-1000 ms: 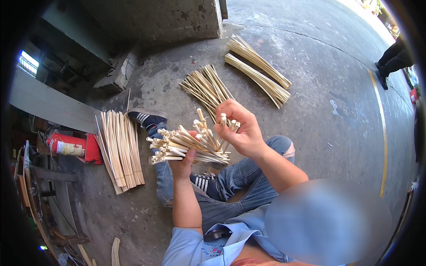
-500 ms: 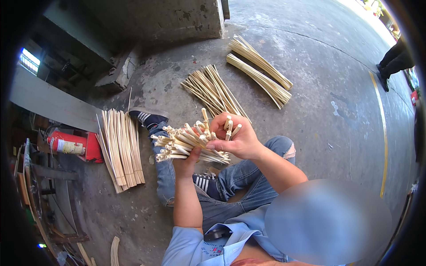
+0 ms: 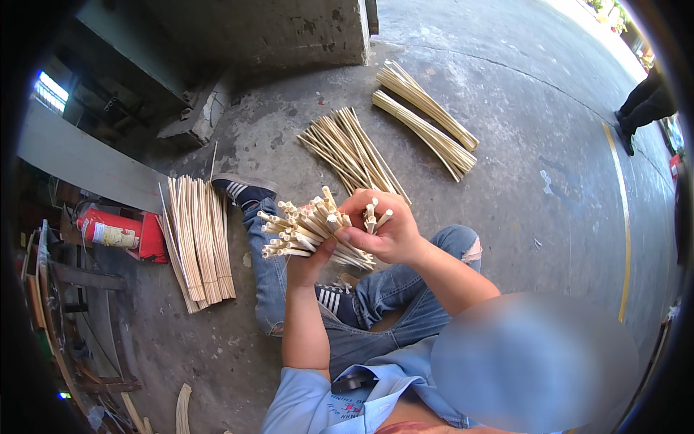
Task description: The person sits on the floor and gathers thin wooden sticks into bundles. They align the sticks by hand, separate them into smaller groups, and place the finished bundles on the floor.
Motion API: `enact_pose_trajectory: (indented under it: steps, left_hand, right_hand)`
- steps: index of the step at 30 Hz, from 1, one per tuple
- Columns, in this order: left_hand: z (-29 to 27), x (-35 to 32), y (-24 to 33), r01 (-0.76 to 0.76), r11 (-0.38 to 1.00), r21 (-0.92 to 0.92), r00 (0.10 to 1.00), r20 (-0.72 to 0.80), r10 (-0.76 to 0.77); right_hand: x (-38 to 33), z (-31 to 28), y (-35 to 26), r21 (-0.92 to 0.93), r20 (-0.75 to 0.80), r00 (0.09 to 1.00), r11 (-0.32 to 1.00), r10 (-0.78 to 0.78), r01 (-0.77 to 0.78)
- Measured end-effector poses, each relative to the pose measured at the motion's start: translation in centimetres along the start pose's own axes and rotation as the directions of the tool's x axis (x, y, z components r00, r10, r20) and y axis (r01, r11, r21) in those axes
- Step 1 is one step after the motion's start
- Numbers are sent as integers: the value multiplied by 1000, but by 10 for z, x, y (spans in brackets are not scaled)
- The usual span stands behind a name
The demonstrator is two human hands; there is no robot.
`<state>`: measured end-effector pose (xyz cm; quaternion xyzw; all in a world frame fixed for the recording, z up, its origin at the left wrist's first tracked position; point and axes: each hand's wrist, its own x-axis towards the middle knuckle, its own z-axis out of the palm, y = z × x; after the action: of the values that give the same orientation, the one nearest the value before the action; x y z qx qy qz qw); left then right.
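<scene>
A thick bundle of pale, thin cane sticks [image 3: 293, 230] is clasped in my left hand [image 3: 309, 267], its cut ends fanned up toward me. My right hand [image 3: 394, 235] is closed, with a few separate cane sticks [image 3: 373, 218] poking up between its curled fingers. Its thumb and forefinger pinch at the bundle's right side, close to my left thumb. Most of the sticks' length below the hands is hidden. Both hands are above my bent legs in blue jeans [image 3: 408, 286].
Loose sticks [image 3: 354, 148] lie ahead on the concrete floor, with two tidy bundles [image 3: 426, 116] farther right. More bundles [image 3: 199, 242] are at the left beside a red fire extinguisher [image 3: 112, 231]. A concrete block [image 3: 289, 32] stands beyond; a person's dark-clad legs [image 3: 643, 105] show far right.
The bundle and both hands have shifted only slightly. A stick that stuck up above the bundle now sits lower, nearer the other ends.
</scene>
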<state>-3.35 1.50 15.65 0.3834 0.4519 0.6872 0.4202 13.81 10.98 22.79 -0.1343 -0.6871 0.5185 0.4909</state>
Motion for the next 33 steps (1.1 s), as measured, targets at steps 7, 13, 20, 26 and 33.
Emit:
enact_pose_trajectory:
  steps: [7,13,20,26,33]
  left_hand:
    - [2,2,0,-6,1000,8,1000,-21,6]
    - [2,2,2,-31,999,-9,999,-10,31]
    - [4,3,1,-28,999,-19,999,-23,28]
    - [5,3,3,-54,998,-24,998,-19,53]
    - [10,2,4,-41,999,17,998,-52,42]
  right_hand:
    - [4,-3,7,-103,-13,987,983,-157,155]
    - [5,-3,4,-83,-8,996,992,-92,91]
    - [7,-4,7,-36,-6,993,992,-118,118]
    - [6,-5,9,-33,0,993,993,-116,116]
    - [6,-1,6,-104,-2,992,986,-129,128]
